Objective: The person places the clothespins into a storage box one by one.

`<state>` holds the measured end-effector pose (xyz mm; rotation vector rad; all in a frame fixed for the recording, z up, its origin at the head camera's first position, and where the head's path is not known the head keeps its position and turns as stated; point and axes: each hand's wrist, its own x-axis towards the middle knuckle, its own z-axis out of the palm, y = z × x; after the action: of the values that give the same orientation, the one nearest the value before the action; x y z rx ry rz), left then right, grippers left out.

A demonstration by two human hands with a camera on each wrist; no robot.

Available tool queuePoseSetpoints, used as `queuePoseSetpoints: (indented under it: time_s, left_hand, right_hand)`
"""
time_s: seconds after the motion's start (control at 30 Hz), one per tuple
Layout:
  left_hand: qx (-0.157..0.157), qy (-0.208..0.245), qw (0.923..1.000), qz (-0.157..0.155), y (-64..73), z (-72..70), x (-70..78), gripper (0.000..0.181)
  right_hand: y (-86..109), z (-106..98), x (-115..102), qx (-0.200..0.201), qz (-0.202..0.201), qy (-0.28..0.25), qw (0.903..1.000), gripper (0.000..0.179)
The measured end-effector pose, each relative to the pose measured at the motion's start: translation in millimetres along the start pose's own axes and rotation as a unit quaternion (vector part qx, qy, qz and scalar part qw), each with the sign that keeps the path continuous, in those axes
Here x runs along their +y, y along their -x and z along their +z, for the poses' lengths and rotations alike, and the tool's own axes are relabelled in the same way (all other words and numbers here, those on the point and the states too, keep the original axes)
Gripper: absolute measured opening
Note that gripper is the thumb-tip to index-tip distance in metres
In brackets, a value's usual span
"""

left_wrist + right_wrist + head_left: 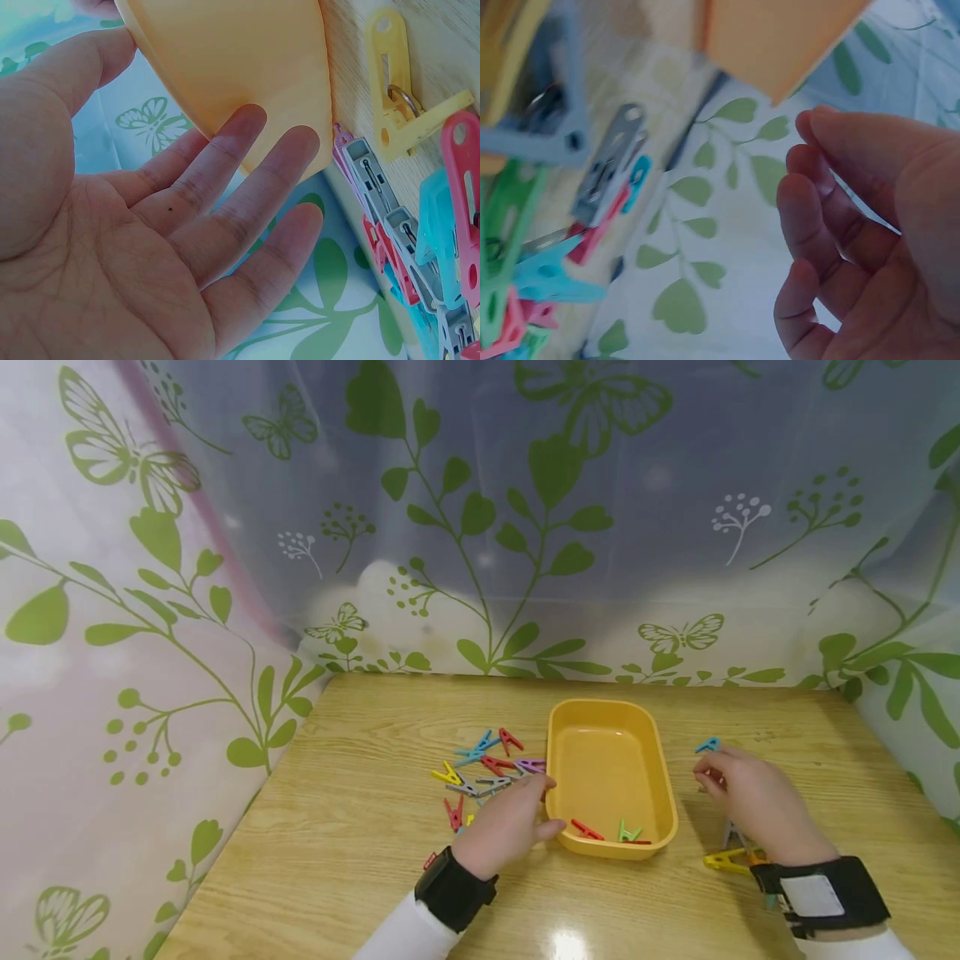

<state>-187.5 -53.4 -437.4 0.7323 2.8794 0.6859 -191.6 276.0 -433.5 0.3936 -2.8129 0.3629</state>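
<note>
A yellow plastic tub stands on the table with a red clothespin and a green clothespin at its near end. My left hand is at the tub's left side, its fingers extended and touching the outer wall, the thumb at the rim. Right of the tub, my right hand hovers over several clothespins, fingers loosely bent and thumb close to the index fingertip. Nothing shows between those fingers. Just beyond them lies a blue clothespin.
Left of the tub lies a loose spread of clothespins, among them a yellow one and a red one. Under the right hand are a yellow clothespin and a grey one. A leaf-patterned curtain borders the wooden table.
</note>
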Motion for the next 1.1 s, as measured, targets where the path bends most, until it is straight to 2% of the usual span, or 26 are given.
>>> queuePoseSetpoints:
  time_s: [0.17, 0.37, 0.5, 0.77, 1.1]
  left_hand:
    - [0.001, 0.0, 1.0, 0.004, -0.2, 0.7, -0.9, 0.052]
    - [-0.002, 0.002, 1.0, 0.001, -0.1, 0.7, -0.4, 0.051]
    - [-0.004, 0.002, 1.0, -0.002, -0.7, 0.9, -0.4, 0.052]
    - [0.0, 0.0, 1.0, 0.001, -0.3, 0.9, -0.6, 0.052]
    - [0.005, -0.004, 1.0, 0.005, -0.1, 1.5, -1.2, 0.051]
  right_hand:
    - [-0.4, 7, 11, -0.043, 0.023, 0.005, 0.9988, 0.005]
    - [0.4, 17, 19, -0.069, 0.035, 0.015, 0.9969, 0.011]
    - [1.9, 20, 21, -0.077, 0.05, 0.019, 0.9956, 0.016]
    - [2.4, 24, 26, -0.088, 0.066, 0.033, 0.9934, 0.014]
    - [2.2, 23, 27, -0.099, 0.065, 0.031, 0.9925, 0.021]
